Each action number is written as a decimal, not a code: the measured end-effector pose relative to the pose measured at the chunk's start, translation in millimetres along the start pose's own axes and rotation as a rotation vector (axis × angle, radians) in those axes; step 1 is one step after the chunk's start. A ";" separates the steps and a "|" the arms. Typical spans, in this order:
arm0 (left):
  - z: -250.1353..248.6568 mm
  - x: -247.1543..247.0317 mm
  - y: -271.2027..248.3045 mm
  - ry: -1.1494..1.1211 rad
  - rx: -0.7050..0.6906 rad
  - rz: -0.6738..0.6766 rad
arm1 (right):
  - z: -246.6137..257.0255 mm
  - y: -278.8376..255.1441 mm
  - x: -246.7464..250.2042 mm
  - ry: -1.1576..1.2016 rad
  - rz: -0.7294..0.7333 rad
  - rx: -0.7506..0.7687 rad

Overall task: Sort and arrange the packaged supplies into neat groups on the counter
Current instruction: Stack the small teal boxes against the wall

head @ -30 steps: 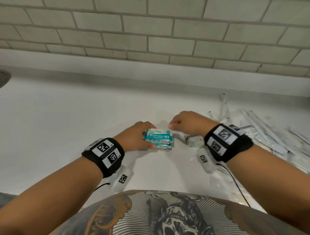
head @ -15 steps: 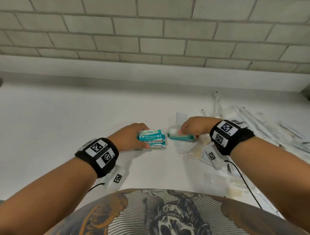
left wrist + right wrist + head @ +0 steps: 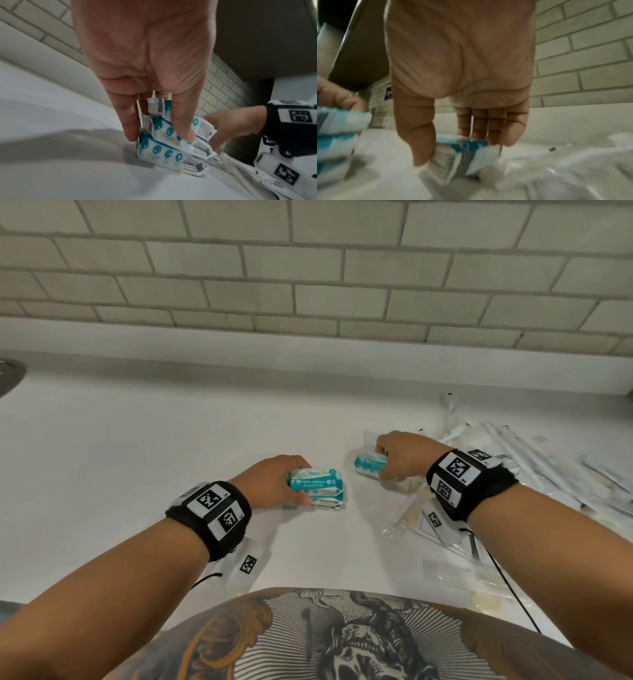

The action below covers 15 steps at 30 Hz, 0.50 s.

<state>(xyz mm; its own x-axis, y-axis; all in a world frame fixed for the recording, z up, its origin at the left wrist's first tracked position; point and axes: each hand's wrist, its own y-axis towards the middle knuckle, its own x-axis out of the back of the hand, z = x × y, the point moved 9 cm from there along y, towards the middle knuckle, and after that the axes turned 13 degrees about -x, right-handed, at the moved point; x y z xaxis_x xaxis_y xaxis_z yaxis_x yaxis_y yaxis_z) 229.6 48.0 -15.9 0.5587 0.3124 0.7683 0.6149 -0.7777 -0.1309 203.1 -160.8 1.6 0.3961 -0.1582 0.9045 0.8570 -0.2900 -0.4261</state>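
A small stack of teal and white mini wipes packs (image 3: 317, 487) (image 3: 173, 138) stands on the white counter (image 3: 137, 460) in the middle. My left hand (image 3: 274, 484) (image 3: 159, 136) grips that stack from its left side, thumb near and fingers far. A short way to the right, my right hand (image 3: 394, 460) (image 3: 462, 152) pinches one more teal wipes pack (image 3: 368, 463) (image 3: 462, 155) between thumb and fingers, just above the pile of clear packets. In the right wrist view the left hand's stack (image 3: 337, 129) shows at the left edge.
A loose pile of clear and white sealed packets (image 3: 534, 474) covers the counter's right side. More flat packets (image 3: 452, 546) lie under my right wrist. A brick wall (image 3: 308, 268) rises behind the counter. A dark round thing (image 3: 8, 374) sits at the far left edge.
My right hand has picked a teal wipes pack out of the pile and lifted it, and holds it right of the stack. My left hand has stayed on the stack.
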 end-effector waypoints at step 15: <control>14.5 9.1 -22.5 -0.387 0.232 -0.018 | 73.3 -33.9 23.6 0.368 -0.011 0.228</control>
<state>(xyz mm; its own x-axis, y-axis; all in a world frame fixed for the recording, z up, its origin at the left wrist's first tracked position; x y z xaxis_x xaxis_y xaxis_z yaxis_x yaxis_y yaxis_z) 228.9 76.3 -15.0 0.6866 0.5399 0.4870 0.7103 -0.6412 -0.2906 207.6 -85.6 38.8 0.2780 -0.4941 0.8237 0.9277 -0.0842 -0.3636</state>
